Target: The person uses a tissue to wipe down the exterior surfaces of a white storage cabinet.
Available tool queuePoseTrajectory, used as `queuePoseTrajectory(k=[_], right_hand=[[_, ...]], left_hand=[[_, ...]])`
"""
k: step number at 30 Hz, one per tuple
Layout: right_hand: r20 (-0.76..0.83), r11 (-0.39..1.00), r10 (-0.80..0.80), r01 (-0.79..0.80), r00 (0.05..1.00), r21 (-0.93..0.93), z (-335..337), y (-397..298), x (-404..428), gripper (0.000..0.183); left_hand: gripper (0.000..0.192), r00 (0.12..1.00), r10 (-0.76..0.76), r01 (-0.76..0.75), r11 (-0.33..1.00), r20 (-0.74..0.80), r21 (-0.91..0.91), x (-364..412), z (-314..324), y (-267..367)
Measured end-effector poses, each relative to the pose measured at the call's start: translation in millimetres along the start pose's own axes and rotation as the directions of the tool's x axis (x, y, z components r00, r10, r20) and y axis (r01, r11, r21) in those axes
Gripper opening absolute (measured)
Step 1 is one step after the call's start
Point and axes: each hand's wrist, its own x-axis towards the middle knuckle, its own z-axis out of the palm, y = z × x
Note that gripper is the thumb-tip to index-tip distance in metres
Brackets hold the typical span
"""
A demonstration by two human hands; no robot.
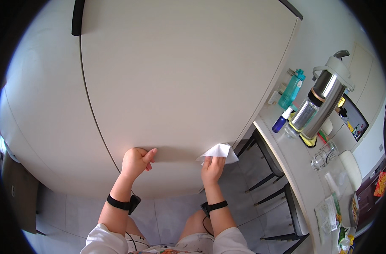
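A large pale cabinet door panel (180, 79) with a dark vertical seam at its left fills the view before me. My left hand (139, 163) is held in front of its lower part, the fingers curled and the thumb pointing right, with nothing seen in it. At the panel's lower right edge, my right hand (213, 166) grips a white cloth or paper wipe (220, 152), whose corners spread above and beside the fingers. Whether either hand touches the panel I cannot tell. Both forearms wear black straps with small devices.
On the right, a long pale table (288, 155) holds a steel vacuum flask (326, 98), a teal bottle (291, 90), a blue spray bottle (280, 120), a glass jar (324, 155) and packages. Dark-legged chairs (269, 152) are tucked beneath. A dark cabinet (19, 190) stands at lower left.
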Motion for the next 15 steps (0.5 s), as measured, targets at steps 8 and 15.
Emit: queuePoseTrajectory(k=[8, 15], right_hand=[[-0.055, 0.988, -0.104, 0.097, 0.993, -0.124, -21.2, -19.5, 66.5, 0.045], [-0.012, 0.983, -0.134, 0.132, 0.991, -0.125, -15.3, -22.0, 40.5, 0.042]], left_hand=[[0.058, 0.997, -0.081, 0.081, 0.996, 0.003, -0.036, 2.5, -2.5, 5.8], [0.058, 0.999, -0.053, 0.053, 0.999, 0.012, -0.012, 2.4, -4.5, 4.0]])
